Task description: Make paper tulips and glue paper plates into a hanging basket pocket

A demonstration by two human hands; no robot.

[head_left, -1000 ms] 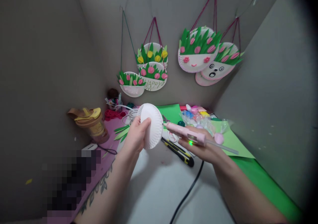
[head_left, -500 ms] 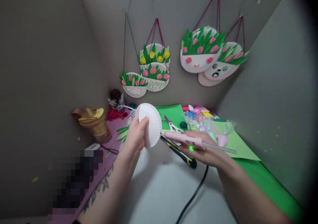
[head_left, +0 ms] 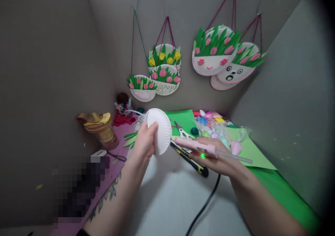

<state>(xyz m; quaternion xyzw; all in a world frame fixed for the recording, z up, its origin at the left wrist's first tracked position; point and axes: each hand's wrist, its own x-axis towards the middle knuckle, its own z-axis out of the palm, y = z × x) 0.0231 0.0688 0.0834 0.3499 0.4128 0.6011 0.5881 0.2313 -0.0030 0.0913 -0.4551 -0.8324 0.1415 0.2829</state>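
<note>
My left hand pinches a white paper plate with a fluted rim, thumb across its face. The plate is held up above the table and tilted, with a half-plate piece seeming to lie against it. In my right hand is a pale pink glue gun, its green light on and a clear glue stick poking out behind. The gun's nozzle is at the plate's right edge; whether it touches cannot be made out. A black cord runs down from the gun. Beneath lies a black and yellow utility knife.
White-handled scissors and green sheets lie behind the hands. Bagged coloured clay is at back right. Left stand a brown cup, red yarn and cut green leaves. Decorated plate baskets hang on the wall.
The view has shifted slightly, so everything sits a little differently in the frame. Both hands keep their holds, and the glue gun's nozzle stays at the plate's edge.
</note>
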